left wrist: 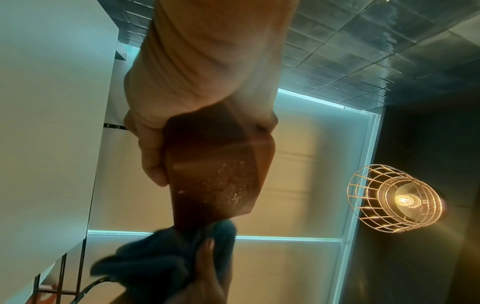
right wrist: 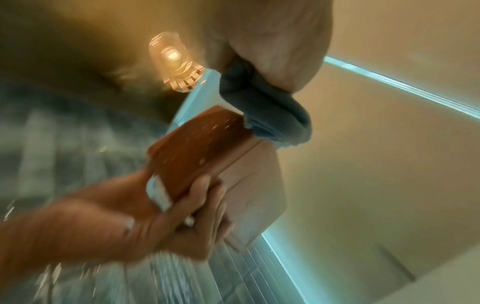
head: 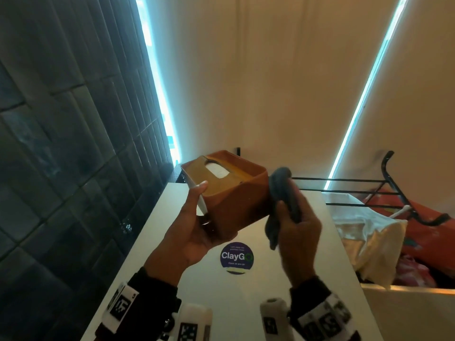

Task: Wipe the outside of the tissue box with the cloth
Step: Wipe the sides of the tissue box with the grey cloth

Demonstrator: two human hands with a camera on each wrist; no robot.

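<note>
One round "ClayGo" sticker [head: 236,257] on white table [head: 283,279]

A: Square orange-brown tissue box [head: 236,205]: hard plastic by the look, smooth, slight sheen. From the left wrist view its underside [left wrist: 215,181] carries pale specks and fine crack-like marks.

B: The dark grey-blue bunched cloth [head: 283,193]?

A: Soft, matt, fuzzy nap, thick folds. White paper tissue [head: 218,170] in the box slot, matt.

B: Surroundings?

A: White tabletop [head: 283,279]: smooth, faintly glossy; round purple printed sticker [head: 236,257], glossy. Black wire rack [head: 369,193]: thin metal rods, painted. Copper-coloured wire cage lamp [left wrist: 394,198]: shiny metal. Dark wall tiles [head: 61,143]: glazed, reflective.
</note>
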